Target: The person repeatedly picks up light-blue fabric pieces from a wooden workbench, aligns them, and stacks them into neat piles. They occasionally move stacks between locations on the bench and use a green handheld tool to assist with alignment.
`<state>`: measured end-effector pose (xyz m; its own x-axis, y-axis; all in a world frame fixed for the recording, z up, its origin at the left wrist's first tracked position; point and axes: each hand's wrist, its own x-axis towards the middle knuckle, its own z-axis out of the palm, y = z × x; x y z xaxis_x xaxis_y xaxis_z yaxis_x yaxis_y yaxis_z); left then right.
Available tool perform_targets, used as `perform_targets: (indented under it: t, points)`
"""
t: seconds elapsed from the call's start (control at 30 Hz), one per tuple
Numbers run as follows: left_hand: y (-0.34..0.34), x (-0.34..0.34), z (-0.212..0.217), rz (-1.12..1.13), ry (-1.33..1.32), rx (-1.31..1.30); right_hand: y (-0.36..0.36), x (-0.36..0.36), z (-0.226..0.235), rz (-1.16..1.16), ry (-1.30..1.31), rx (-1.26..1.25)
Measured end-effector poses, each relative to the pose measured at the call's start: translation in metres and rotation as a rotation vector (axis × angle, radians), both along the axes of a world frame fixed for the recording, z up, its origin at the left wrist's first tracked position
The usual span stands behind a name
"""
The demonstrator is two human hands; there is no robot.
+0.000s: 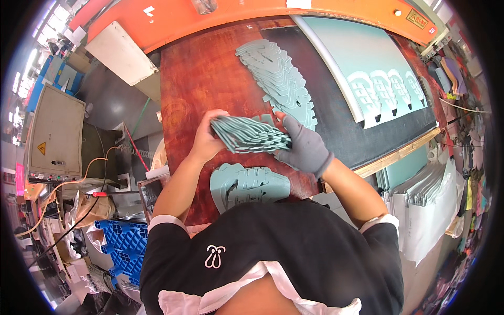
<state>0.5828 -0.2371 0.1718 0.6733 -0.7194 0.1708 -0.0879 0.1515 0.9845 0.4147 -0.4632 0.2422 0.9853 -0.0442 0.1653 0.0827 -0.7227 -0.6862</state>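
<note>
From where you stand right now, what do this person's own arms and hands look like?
The left hand is bare; the right hand wears a grey glove that ends around the wrist. Both forearms are uncovered, and the short black sleeves have pale, whitish edges.

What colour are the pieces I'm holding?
The held pieces are greyish green, showing best in the head view.

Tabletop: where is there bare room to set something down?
The red tabletop is bare left of the fanned pieces, beyond the left hand; the black mat is bare between those pieces and the pale green sheet. Crowded: the near part, with the held stack, right hand and lower pile.
</note>
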Motion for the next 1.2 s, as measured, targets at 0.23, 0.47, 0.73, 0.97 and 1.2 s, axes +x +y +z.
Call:
perform_targets:
  t: [0.23,0.47,0.73,0.97,1.2]
  points:
    - [0.011,0.015,-0.001,-0.286,0.243,0.137,0.009,0.006,-0.039,0.027,-0.025,-0.072]
    - [-0.007,0.011,-0.017,-0.218,-0.058,0.226,0.017,0.002,-0.038,0.073,-0.161,-0.389]
    - [-0.017,0.022,-0.006,-0.306,0.254,0.313,0.012,0.012,-0.044,0.107,0.059,-0.155]
    - [-0.018,0.015,0.006,-0.268,-0.018,0.361,0.003,0.006,-0.037,0.054,0.063,-0.064]
    - [0.018,-0.028,0.01,-0.185,-0.336,0.032,0.03,-0.025,-0.025,0.131,-0.34,-0.325]
